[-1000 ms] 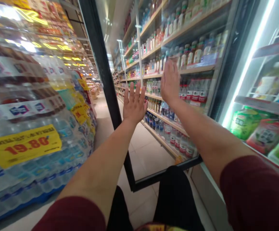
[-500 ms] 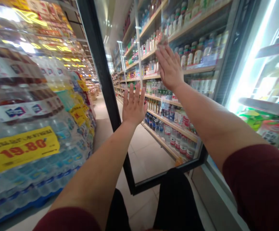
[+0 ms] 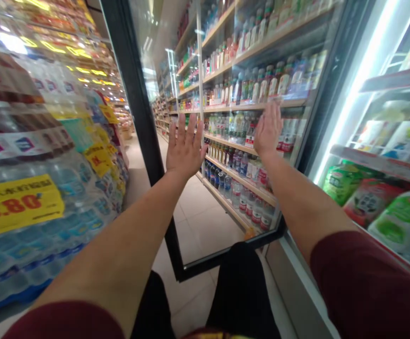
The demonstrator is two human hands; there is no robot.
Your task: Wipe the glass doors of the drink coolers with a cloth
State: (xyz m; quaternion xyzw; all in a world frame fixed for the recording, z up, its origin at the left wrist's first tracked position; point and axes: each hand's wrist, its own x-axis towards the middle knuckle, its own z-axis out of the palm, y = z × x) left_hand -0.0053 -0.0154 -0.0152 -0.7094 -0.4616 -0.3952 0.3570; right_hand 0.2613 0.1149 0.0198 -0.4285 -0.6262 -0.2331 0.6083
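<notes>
A glass door (image 3: 139,108) with a black frame stands open in front of me, its lower corner close to my knee. My left hand (image 3: 185,149) is raised flat toward the pane near the left frame bar, fingers spread. Farther right, my right hand (image 3: 269,129) is up at the same glass, palm forward with its fingers straight and close together; it holds nothing. Whether each palm fully touches the glass I cannot tell. Bottles on shelves (image 3: 258,150) show in the glass behind both hands.
On the right is a lit display fridge (image 3: 378,162) with green and red packs (image 3: 401,219). Stacked bottle packs (image 3: 10,207) with a yellow price sign (image 3: 21,205) stand at left. A tiled aisle (image 3: 136,150) runs between the stack and the door.
My right hand has moved down and slightly right across the glass. The left hand stays flat at nearly the same place on the door. The view has shifted a little to the right.
</notes>
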